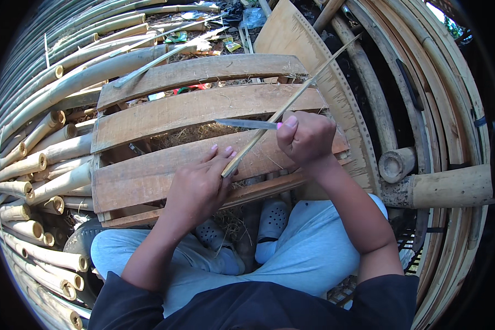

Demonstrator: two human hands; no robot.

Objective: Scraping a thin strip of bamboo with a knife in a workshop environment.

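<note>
My left hand (199, 187) grips the near end of a thin bamboo strip (313, 77) that slants up and to the right across a wooden slatted pallet (148, 118). My right hand (307, 137) is closed around the handle of a knife (246, 124). Its flat blade points left and lies against the strip just above my left hand. Both hands hover over the pallet's near planks. My knees in light blue trousers and grey clogs (273, 219) sit below the pallet.
A big heap of cut bamboo poles (38, 165) fills the left side. Bent bamboo and wooden slats (423, 110) curve down the right, with a thick bamboo stub (451, 187) jutting out. A perforated board (291, 38) leans behind the pallet. Litter lies at the top.
</note>
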